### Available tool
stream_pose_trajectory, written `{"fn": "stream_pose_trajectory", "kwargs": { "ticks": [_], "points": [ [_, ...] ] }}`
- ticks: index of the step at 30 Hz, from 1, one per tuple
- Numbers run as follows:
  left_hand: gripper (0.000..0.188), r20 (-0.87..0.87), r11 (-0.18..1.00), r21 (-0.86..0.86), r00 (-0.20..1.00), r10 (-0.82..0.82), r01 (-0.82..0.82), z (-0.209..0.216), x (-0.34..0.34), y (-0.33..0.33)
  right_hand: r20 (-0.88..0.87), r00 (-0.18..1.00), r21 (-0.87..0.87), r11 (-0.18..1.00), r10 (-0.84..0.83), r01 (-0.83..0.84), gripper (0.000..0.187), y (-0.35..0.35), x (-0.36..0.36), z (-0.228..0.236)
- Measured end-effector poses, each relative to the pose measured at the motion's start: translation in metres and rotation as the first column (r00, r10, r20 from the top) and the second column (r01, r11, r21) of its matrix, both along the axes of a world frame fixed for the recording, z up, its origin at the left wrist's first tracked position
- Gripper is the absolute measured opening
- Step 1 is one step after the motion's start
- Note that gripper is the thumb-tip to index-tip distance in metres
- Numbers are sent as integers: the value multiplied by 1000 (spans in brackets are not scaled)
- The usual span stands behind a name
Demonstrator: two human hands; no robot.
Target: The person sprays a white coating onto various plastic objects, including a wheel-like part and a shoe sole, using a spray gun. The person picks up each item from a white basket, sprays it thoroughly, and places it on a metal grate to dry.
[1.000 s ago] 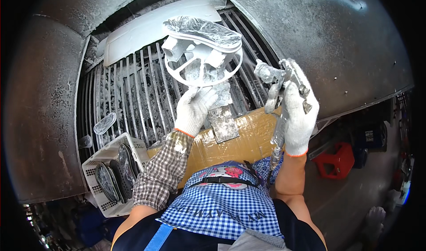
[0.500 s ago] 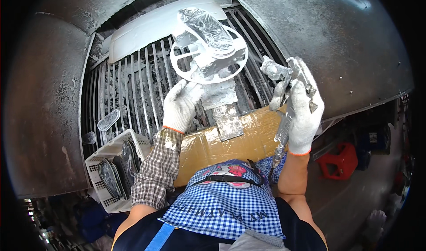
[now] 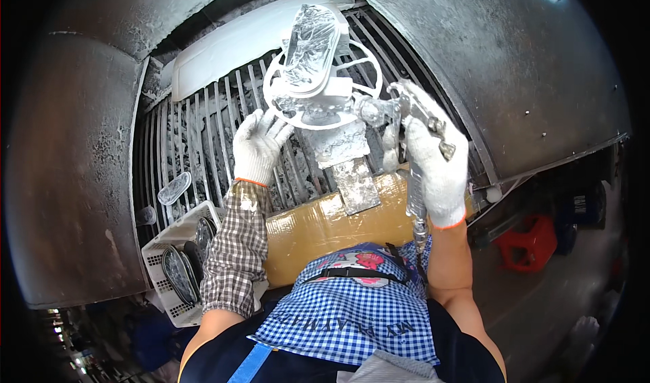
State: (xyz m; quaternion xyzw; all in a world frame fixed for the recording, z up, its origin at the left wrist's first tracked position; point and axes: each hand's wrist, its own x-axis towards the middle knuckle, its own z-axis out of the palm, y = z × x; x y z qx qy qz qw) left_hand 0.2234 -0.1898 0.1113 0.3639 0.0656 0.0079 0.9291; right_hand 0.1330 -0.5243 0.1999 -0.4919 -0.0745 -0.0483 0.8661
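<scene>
An oblong piece wrapped in shiny clear film sits tilted on top of a white spoked turntable wheel. My left hand, in a white knit glove, is open just below the wheel's left side, its fingers apart and close to the rim. Whether a fingertip touches the rim, I cannot tell. In my gloved right hand is a spray gun coated in grey residue, its front end beside the wheel's right edge. The hose hangs from it toward my apron.
Beneath the wheel, a crusted support stands over metal slats. A brown-taped ledge runs in front of me. At left is a white basket of dark oval pieces; a film-covered oval lies on the slats. A red stool stands right.
The wheel and wrapped piece have turned, so the piece now leans the other way. My left hand has shifted left with its fingers spread. The spray gun has come left, closer to the wheel.
</scene>
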Motion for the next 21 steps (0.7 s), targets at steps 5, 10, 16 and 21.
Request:
{"fn": "stream_pose_trajectory", "kwargs": {
  "ticks": [5,10,16,21],
  "points": [
    [21,29,999,-2,999,-40,40,0,4,7,25,999,66,997,-45,44,48,1,14,-6],
    [19,20,999,-1,999,-45,45,4,4,6,145,966,-44,974,-212,220,43,0,35,-22],
    [27,-23,998,-2,998,-55,55,-9,-4,-1,103,958,73,962,-268,262,49,-2,31,-15],
    [52,-26,976,-69,977,-211,209,-10,-12,-31,27,975,39,975,-219,218,44,-2,21,-13]
  ]
}}
